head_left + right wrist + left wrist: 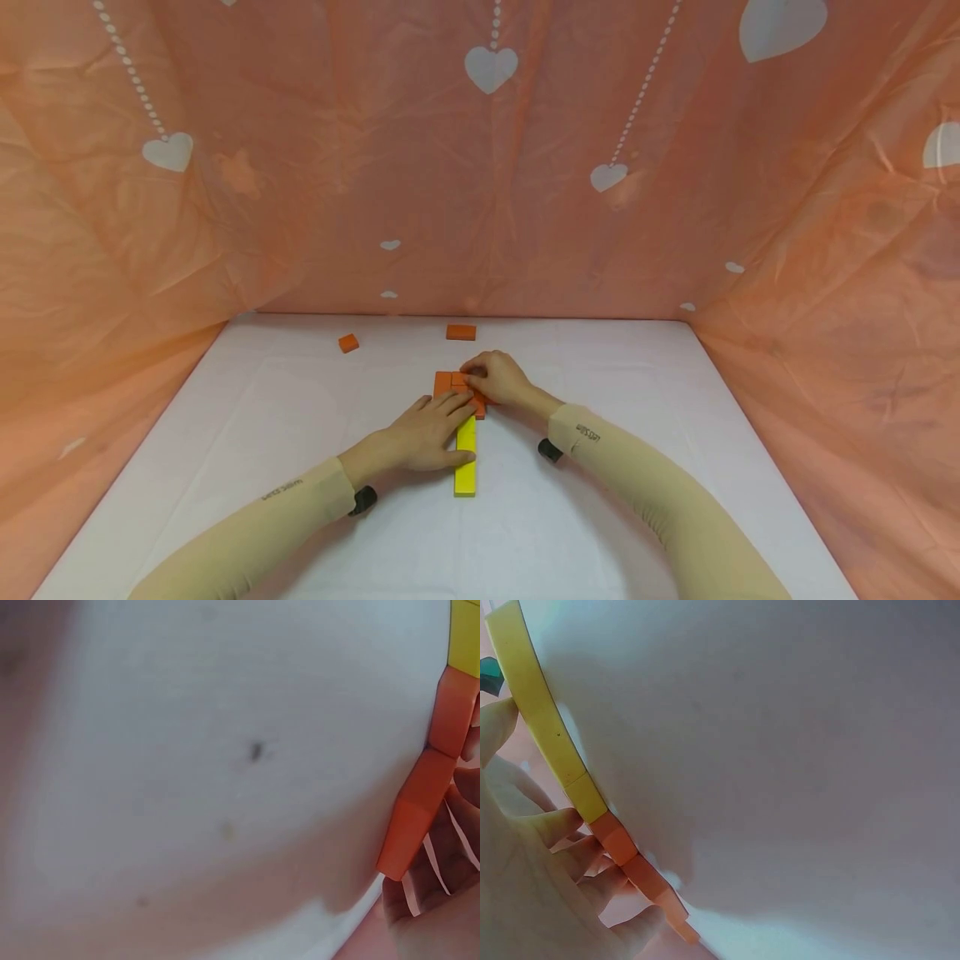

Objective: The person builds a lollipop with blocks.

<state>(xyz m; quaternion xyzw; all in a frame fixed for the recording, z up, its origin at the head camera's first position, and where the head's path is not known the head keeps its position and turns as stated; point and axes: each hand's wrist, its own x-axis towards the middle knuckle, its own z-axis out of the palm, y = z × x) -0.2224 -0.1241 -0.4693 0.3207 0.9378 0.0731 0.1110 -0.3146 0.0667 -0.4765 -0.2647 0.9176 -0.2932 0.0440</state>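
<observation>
Near the middle of the table, several orange blocks (pixel 443 384) lie flat together, with a yellow strip of blocks (pixel 465 477) running from them toward me. My left hand (pixel 426 435) lies over the left side of this arrangement. Its fingers are stretched across the orange blocks, and its thumb touches the yellow strip. At the far right of the group, my right hand (pixel 504 380) pinches a small orange block (pixel 458 378) between thumb and fingers. In the right wrist view, right fingers rest along the orange blocks' edge (pixel 412 821). Both hands partly hide the pieces.
Farther back on the white table (pixel 637 367) lie a loose orange rectangular block (pixel 461 332) and, to its left, a smaller orange block (pixel 348 342). Peach cloth (pixel 420 183) with white hearts hangs behind the table and at both sides.
</observation>
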